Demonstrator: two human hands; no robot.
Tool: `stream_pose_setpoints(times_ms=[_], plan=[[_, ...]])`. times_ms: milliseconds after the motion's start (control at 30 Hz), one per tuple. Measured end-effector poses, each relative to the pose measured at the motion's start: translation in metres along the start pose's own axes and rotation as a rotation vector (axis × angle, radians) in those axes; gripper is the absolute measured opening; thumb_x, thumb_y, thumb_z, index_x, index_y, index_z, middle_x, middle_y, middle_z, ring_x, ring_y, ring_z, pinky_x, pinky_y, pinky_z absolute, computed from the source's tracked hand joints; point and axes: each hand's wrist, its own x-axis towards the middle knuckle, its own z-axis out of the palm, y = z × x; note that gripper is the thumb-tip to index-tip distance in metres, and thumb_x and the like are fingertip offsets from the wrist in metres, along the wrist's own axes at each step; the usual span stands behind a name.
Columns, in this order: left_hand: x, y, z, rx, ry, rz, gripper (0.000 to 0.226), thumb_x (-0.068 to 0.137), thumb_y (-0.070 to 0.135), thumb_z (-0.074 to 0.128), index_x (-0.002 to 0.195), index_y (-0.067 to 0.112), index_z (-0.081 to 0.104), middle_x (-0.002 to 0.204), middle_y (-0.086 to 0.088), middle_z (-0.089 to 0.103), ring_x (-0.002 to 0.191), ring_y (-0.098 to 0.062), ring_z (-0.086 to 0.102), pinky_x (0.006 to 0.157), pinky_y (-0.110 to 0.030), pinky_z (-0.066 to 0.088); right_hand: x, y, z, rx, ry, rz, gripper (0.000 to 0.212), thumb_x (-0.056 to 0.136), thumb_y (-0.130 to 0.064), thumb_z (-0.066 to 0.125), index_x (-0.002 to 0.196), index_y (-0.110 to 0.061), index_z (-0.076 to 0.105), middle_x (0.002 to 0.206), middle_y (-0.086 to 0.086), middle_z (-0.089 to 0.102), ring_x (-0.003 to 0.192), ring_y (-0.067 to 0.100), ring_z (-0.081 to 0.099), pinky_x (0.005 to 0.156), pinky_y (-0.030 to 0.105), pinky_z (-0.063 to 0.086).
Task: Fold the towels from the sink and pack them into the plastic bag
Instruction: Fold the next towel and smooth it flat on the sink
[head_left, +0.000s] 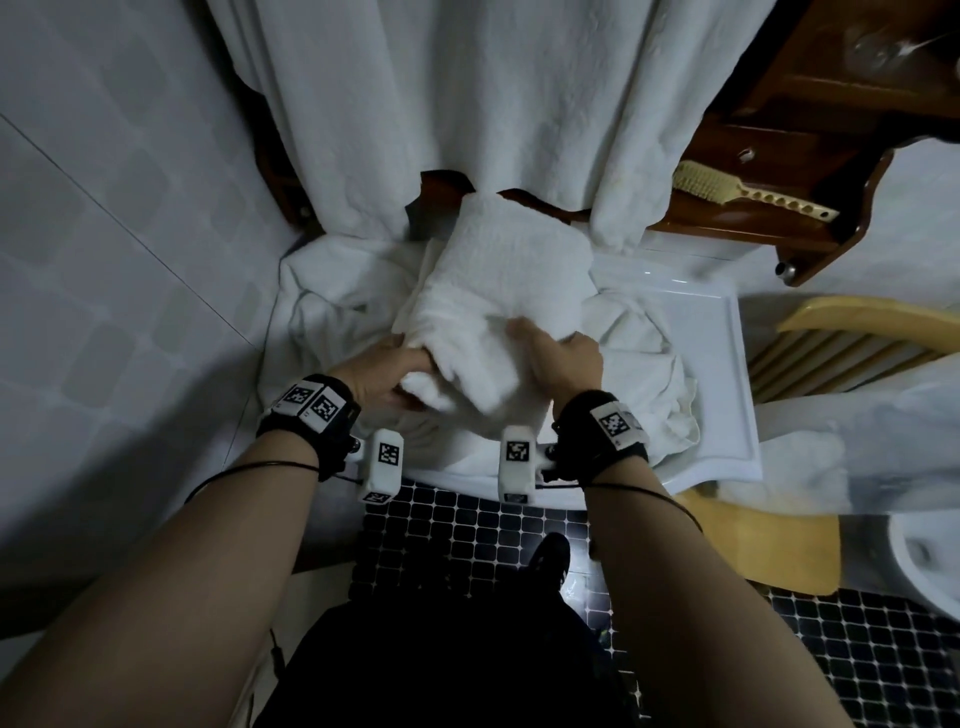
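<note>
Both hands — left hand (387, 376), right hand (563, 358) — grip a folded towel (498, 291).

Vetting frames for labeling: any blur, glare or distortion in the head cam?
Head view: dim overall; folded towel motion-blurred at its near end, between the left hand and right hand gripping it; fisheye bows the sink rim; small glare on the floor tiles; right edge soft.

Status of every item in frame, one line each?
folded towel: partly folded, on the pile, held by both hands.
left hand: grips the towel's near end.
right hand: grips the towel's near edge.
loose towels: crumpled in the sink.
hanging towel: draped above the sink.
brush: lying flat on the wooden shelf.
</note>
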Motion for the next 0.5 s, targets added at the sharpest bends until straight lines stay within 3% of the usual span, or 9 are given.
stream_pose_setpoints(times_ms=[100,200,267,333,433,500], plan=[[-0.005,0.004,-0.002,-0.12,-0.062,0.087,0.084,0.054,0.029,0.086,0.132,0.006,0.064,0.116,-0.024,0.074,0.111,-0.043,0.071,0.084,-0.052,0.063,0.001,-0.017,-0.011,0.217,-0.093,0.088,0.074,0.052,-0.061,0.085,0.102,-0.009,0.068,0.103,0.007,0.076,0.096,0.029,0.073,0.089,0.047,0.063],[-0.001,0.006,-0.007,-0.242,-0.14,0.128,0.115,0.052,0.029,0.102,0.152,0.021,0.046,0.141,-0.02,0.062,0.122,-0.04,0.068,0.094,-0.062,0.058,0.005,-0.022,-0.019,0.402,-0.253,0.21,0.09,0.052,-0.055,0.092,0.124,-0.01,0.063,0.112,0.011,0.077,0.097,0.035,0.076,0.088,0.053,0.063],[0.003,0.003,-0.015,-0.291,-0.232,0.14,0.125,0.054,0.029,0.105,0.159,0.032,0.035,0.15,-0.016,0.056,0.13,-0.038,0.063,0.095,-0.06,0.057,0.004,-0.023,-0.024,0.472,-0.332,0.239,0.102,0.047,-0.056,0.096,0.132,-0.01,0.064,0.114,0.014,0.078,0.099,0.039,0.077,0.09,0.059,0.061],[0.002,-0.002,-0.019,-0.23,-0.348,0.166,0.119,0.063,0.017,0.101,0.16,0.031,0.034,0.153,-0.012,0.056,0.137,-0.036,0.058,0.101,-0.056,0.056,0.006,-0.019,-0.027,0.542,-0.37,0.234,0.098,0.054,-0.051,0.096,0.136,-0.007,0.064,0.119,0.017,0.077,0.105,0.039,0.076,0.092,0.056,0.061],[-0.002,-0.01,-0.017,0.266,-0.36,0.231,0.089,0.069,0.005,0.095,0.145,0.021,0.053,0.136,-0.007,0.068,0.129,-0.028,0.064,0.105,-0.044,0.055,0.002,-0.013,-0.039,0.635,-0.426,0.201,0.071,0.076,-0.04,0.084,0.134,-0.002,0.067,0.12,0.018,0.075,0.1,0.038,0.072,0.083,0.044,0.061],[0.003,-0.011,-0.012,0.669,-0.152,0.278,0.064,0.067,0.003,0.089,0.114,0.034,0.06,0.107,0.005,0.072,0.103,-0.02,0.07,0.087,-0.031,0.056,0.008,-0.004,-0.044,0.657,-0.437,0.177,0.07,0.078,-0.039,0.083,0.135,-0.001,0.067,0.119,0.017,0.073,0.098,0.036,0.071,0.078,0.041,0.06]])
